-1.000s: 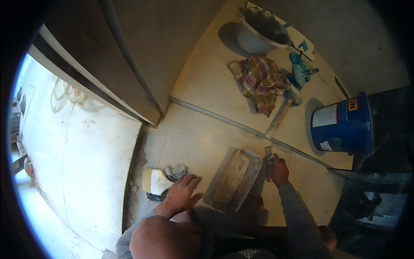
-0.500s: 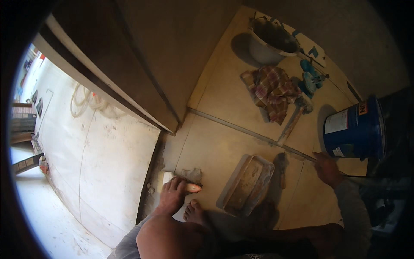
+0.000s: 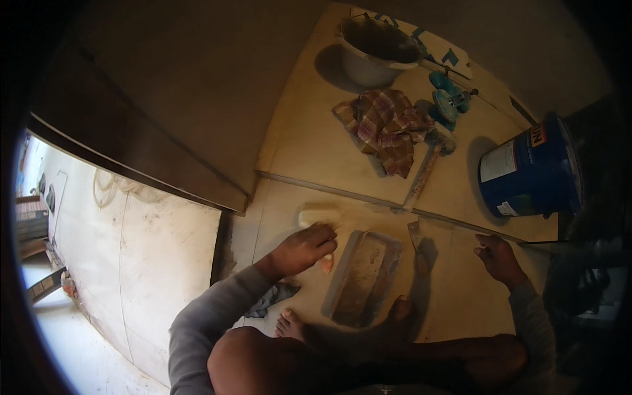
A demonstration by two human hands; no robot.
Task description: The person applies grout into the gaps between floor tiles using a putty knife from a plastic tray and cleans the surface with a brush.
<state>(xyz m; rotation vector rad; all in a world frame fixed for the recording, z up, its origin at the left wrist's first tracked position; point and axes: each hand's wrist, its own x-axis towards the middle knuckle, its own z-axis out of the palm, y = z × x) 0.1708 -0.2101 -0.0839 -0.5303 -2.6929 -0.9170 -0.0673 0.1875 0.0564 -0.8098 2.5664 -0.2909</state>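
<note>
My left hand (image 3: pixel 304 251) is closed round the orange-tipped handle of a hand tool with a pale block head (image 3: pixel 319 214), its exact kind unclear. The tool is low over the floor, left of a worn rectangular trough (image 3: pixel 362 276) with dried residue inside. Across the trough, my right hand (image 3: pixel 500 260) hovers with fingers loosely bent and apart, nothing visible in it. A putty knife or small trowel (image 3: pixel 421 249) lies between the trough and that hand. Near my left foot is a crumpled grey thing (image 3: pixel 270 298).
Beyond the floor joint lie a mallet (image 3: pixel 424 171), a checked cloth (image 3: pixel 388 128) and turquoise gear with a metal part (image 3: pixel 449 102). A wide bucket (image 3: pixel 376 56) stands at the back, a blue pail (image 3: pixel 526 171) at right. A dark panel (image 3: pixel 164 99) rises at left.
My left hand has moved right and forward with the tool, uncovering the grey thing by my foot. My right hand has drawn back slightly from the floor joint. The view has shifted.
</note>
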